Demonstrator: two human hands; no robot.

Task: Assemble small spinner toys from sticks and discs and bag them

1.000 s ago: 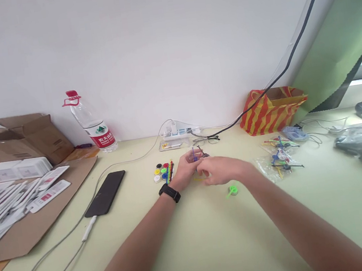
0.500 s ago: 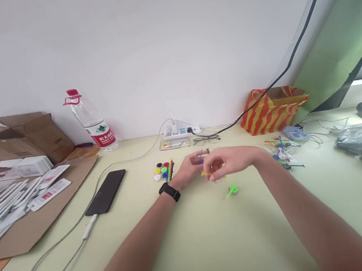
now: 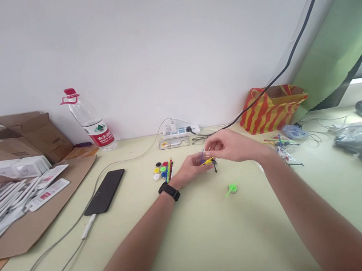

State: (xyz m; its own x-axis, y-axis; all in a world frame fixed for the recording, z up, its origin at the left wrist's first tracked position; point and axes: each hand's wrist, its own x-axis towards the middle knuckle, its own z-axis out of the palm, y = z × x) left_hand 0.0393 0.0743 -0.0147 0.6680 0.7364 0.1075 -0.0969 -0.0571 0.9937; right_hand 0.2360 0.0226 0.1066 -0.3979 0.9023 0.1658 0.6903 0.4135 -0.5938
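My left hand (image 3: pixel 190 169), closed, holds thin plastic sticks over the middle of the table: a yellow one (image 3: pixel 209 161), a blue one (image 3: pixel 202 156) and a black one (image 3: pixel 215 166). My right hand (image 3: pixel 224 146) is closed in a pinch right above them. Whatever sits between its fingertips is too small to make out. A bright green round piece with a short stem (image 3: pixel 232 189) lies on the table just below the hands. Left of my left hand are several coloured discs (image 3: pixel 163 169) beside a row of coloured sticks (image 3: pixel 169 170).
Farther right lies a pile of coloured plastic pieces (image 3: pixel 281 144), near a striped bag (image 3: pixel 270 114). A power strip (image 3: pixel 180 131) and a flat clear case (image 3: pixel 173 143) are by the wall. To the left stand a phone (image 3: pixel 105 192), a bottle (image 3: pixel 100 135) and cardboard (image 3: pixel 48 208).
My right hand has shifted up and slightly right. The yellow stick, earlier at its fingers, now lies at my left fingertips. At far left, another person's hand has drawn back from the white cards.
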